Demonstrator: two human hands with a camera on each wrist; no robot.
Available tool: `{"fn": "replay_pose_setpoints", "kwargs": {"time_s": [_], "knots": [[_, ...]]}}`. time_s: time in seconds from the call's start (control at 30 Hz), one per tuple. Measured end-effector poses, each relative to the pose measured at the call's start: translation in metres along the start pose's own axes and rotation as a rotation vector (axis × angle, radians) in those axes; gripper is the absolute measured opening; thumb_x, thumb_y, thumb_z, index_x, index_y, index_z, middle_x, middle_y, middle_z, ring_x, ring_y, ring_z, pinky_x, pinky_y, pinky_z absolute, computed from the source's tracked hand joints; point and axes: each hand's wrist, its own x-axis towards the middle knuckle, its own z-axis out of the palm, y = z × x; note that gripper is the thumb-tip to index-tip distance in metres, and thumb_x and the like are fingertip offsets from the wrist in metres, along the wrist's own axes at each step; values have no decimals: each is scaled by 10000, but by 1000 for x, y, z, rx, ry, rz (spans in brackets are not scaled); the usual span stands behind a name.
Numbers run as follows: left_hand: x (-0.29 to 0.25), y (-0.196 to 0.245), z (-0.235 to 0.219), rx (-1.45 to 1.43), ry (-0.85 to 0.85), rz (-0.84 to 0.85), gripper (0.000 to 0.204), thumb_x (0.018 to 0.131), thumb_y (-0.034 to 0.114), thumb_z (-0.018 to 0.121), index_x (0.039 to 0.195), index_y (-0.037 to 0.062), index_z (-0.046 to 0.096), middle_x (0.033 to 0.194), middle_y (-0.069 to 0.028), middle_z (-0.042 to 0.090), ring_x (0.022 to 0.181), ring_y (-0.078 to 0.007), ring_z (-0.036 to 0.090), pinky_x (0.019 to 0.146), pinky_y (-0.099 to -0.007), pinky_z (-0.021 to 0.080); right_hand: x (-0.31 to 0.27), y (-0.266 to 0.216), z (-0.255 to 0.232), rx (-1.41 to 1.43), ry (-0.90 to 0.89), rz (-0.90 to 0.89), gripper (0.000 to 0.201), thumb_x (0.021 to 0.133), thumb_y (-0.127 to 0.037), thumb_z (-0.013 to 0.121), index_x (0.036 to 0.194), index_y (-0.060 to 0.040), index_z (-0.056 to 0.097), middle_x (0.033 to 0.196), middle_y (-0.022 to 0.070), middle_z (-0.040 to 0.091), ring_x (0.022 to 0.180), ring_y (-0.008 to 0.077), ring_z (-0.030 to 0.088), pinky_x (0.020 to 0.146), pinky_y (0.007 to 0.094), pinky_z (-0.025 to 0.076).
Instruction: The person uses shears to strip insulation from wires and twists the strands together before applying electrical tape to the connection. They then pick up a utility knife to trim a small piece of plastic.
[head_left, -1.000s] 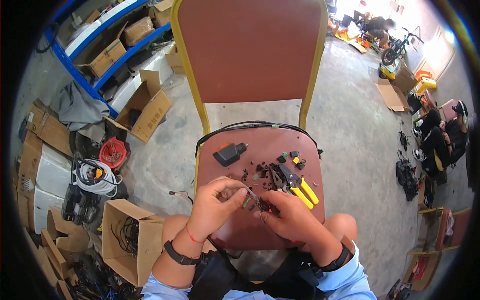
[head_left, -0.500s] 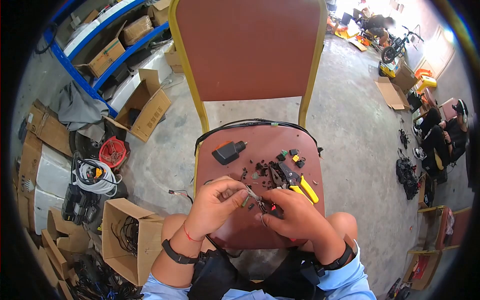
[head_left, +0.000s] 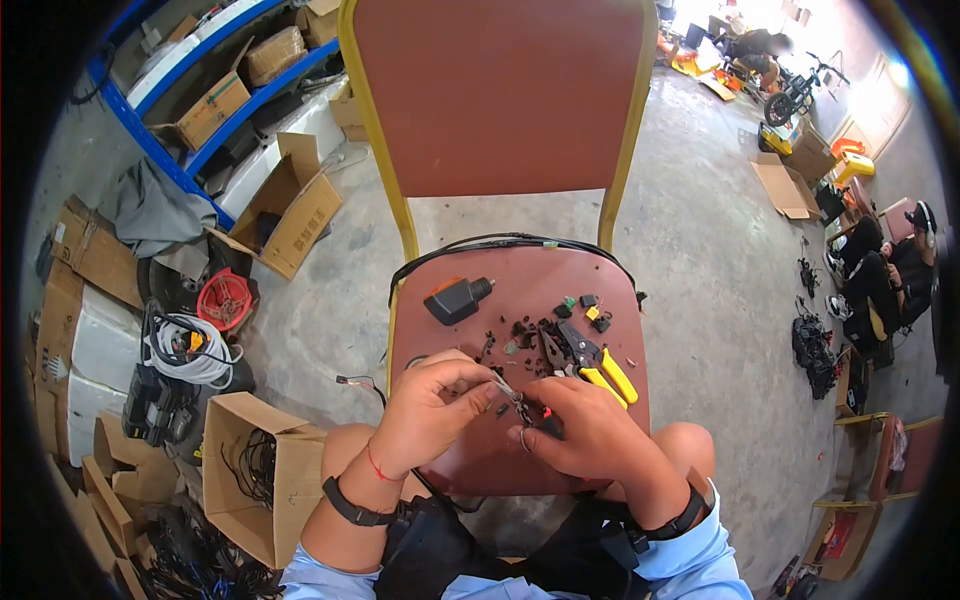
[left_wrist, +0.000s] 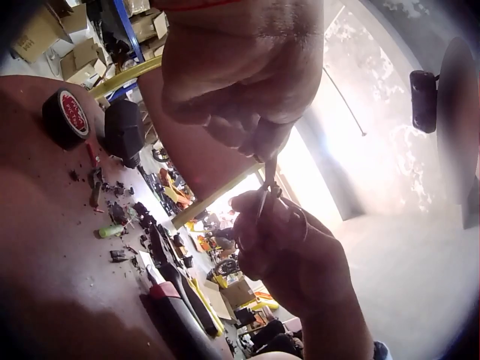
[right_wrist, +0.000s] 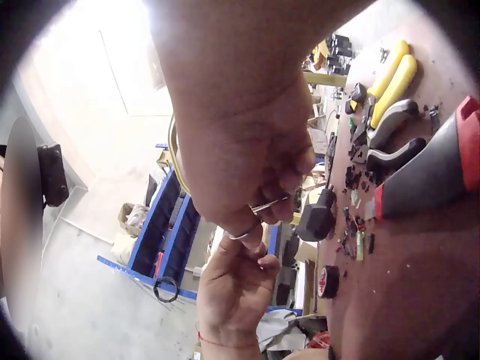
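Note:
Over the seat of a reddish-brown chair (head_left: 450,465), both hands meet at a thin grey cable (head_left: 503,384) with fine wires spread from it. My left hand (head_left: 435,405) pinches its upper end between thumb and forefinger. My right hand (head_left: 580,425) grips the wires (left_wrist: 264,206) at the lower end; a thin curved strand (right_wrist: 244,234) shows at its fingers. Partly under the right hand in the head view is a red-and-black handled knife (left_wrist: 176,311), its pale blade showing in the left wrist view. Yellow-handled pliers (head_left: 618,378) lie to the right, beside dark-handled pliers (right_wrist: 394,124).
A black lamp housing with an orange lens (head_left: 458,302) lies on the seat, near black scraps (head_left: 522,333). The wrist views show a roll of black tape (left_wrist: 66,118). Black cable (head_left: 510,240) runs along the seat's back edge. An open carton (head_left: 240,480) stands at the left.
Both hands keep nearly the same place, still holding the cable between them. The small green piece by the left fingertips is now mostly hidden. The head view has shifted slightly.

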Motion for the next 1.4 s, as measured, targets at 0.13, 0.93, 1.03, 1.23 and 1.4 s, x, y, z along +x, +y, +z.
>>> {"fn": "replay_pose_setpoints", "kwargs": {"time_s": [0.13, 0.93, 1.03, 1.23, 1.4], "knots": [[0, 4, -1, 81, 0, 8, 96, 910, 25, 752, 999, -10, 746, 889, -48, 663, 749, -99, 604, 651, -250, 473, 0, -1, 0, -5, -17, 0, 291, 870, -282, 739, 957, -27, 628, 850, 161, 646, 809, 389, 644, 683, 475, 502], [0, 0, 0, 63, 31, -33, 146, 900, 105, 783, 996, -3, 765, 921, -55, 698, 813, -112, 612, 728, -260, 478, 3, 1, -9, 325, -65, 247, 416, 872, -266, 798, 1159, 1, 660, 951, 152, 690, 884, 293, 657, 761, 365, 517], [1, -2, 0, 39, 45, -4, 160, 912, 108, 773, 1018, -11, 765, 925, -70, 702, 828, -129, 638, 742, -270, 500, 3, 7, -7, 277, -54, 187, 449, 865, -286, 801, 1175, 4, 656, 1005, 151, 692, 928, 307, 662, 795, 384, 520], [1, -1, 0, 39, 37, 29, 158, 938, 75, 740, 1050, -36, 751, 930, -75, 689, 813, -126, 649, 719, -262, 523, 3, 3, -8, 140, -74, 83, 450, 856, -302, 799, 1174, -15, 663, 1029, 157, 678, 971, 338, 652, 835, 420, 513], [1, -1, 1, 39, 26, 20, 153, 930, 50, 741, 1047, -48, 745, 949, -78, 690, 824, -126, 656, 725, -260, 533, 2, 5, -5, 78, -29, 27, 435, 867, -298, 781, 1182, -23, 662, 1016, 159, 681, 974, 360, 651, 839, 435, 514]]}}
